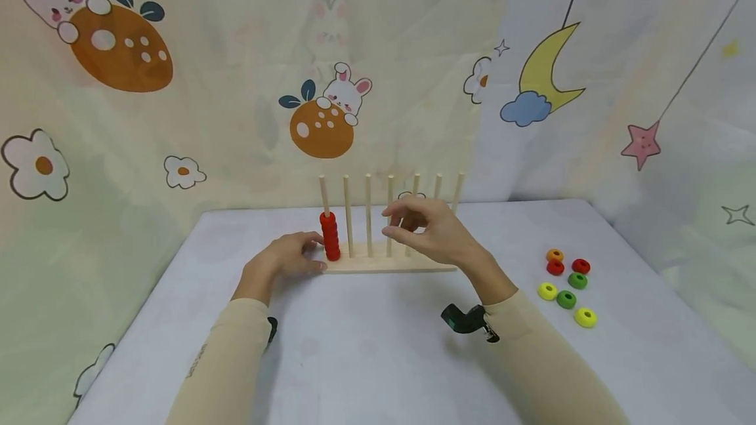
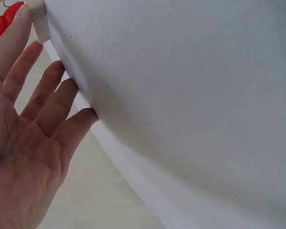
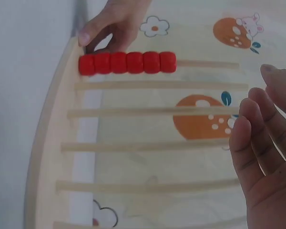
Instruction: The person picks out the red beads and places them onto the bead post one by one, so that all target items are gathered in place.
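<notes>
A wooden peg stand (image 1: 392, 266) with several upright pegs stands near the far edge of the table. Its leftmost peg carries a stack of red beads (image 1: 330, 237), seen sideways in the right wrist view. My left hand (image 1: 289, 255) grips the left end of the base, thumb at the front corner and fingers behind; the left wrist view shows thumb and index fingertips on the wood. In front of the right-hand pegs my right hand (image 1: 430, 227) hovers with thumb and fingers apart. Nothing shows between those fingers, and the right wrist view shows them loosely bent beside the peg tops.
Loose beads lie to the right on the white table (image 1: 354, 353): an orange bead (image 1: 554, 255), a red bead (image 1: 581, 266), a green bead (image 1: 566, 299), a yellow bead (image 1: 585, 317) and a few others. A patterned cloth (image 1: 236, 97) hangs behind the table.
</notes>
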